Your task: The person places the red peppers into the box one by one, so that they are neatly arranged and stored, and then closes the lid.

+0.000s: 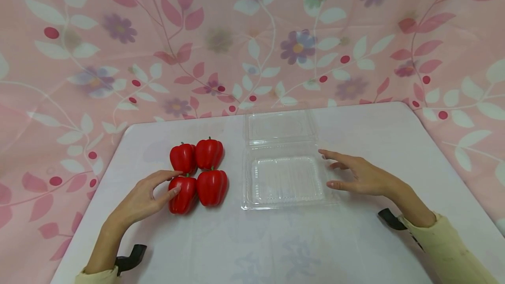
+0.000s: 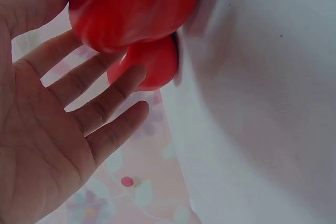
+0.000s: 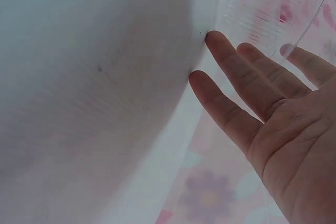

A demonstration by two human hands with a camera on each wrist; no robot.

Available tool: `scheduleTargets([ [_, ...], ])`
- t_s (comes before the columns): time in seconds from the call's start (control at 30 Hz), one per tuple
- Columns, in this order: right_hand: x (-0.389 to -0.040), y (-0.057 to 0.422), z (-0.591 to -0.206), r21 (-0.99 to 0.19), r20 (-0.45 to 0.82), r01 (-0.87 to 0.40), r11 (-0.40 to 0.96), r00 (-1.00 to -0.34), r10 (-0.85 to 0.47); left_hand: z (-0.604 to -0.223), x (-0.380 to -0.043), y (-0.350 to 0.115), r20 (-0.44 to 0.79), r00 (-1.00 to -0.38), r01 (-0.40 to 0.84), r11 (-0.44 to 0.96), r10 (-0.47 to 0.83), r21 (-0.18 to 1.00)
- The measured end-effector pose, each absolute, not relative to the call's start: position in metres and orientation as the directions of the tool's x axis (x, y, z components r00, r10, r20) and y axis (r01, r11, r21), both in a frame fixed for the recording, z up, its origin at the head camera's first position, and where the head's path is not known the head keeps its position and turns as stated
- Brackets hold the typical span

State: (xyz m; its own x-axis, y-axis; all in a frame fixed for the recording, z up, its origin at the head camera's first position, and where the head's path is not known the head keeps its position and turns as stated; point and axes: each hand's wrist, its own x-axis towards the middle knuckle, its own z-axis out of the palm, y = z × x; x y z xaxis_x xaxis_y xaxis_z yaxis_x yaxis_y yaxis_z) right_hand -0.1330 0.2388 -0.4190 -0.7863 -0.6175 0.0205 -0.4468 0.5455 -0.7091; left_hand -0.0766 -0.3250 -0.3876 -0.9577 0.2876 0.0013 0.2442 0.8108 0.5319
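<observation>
Front-left red pepper [image 1: 184, 199] sits between the thumb [image 2: 39, 10] and straight, spread-apart fingers [image 2: 104, 102] of the left hand [image 1: 144, 199].

The sleeves [image 1: 446, 249] are pale yellow, softly creased. A bent black fitting [image 1: 134, 257] shows at each wrist [image 1: 112, 228]. Left hand [image 1: 144, 200] and right hand [image 1: 360, 175] are bare.

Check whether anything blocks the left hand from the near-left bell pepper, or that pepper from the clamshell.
Nothing visible separates the left hand from the near-left red bell pepper. Straight across the table toward the open clear plastic clamshell, the near-right red bell pepper stands in the way.
</observation>
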Motion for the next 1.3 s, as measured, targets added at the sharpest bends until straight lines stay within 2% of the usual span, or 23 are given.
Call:
scheduleTargets([
  [0.63,-0.1330,0.2386,-0.4223,-0.708,0.026,-0.452,0.543,-0.784,-0.620,-0.3877,-0.0722,-0.3260,0.013,-0.957,0.249,0.803,0.289,0.541],
  [1.3,-0.1331,0.2388,-0.4219,-0.698,0.025,-0.456,0.553,-0.787,-0.617,-0.3869,-0.0703,-0.3307,-0.007,-0.975,0.186,0.836,0.222,0.516],
])
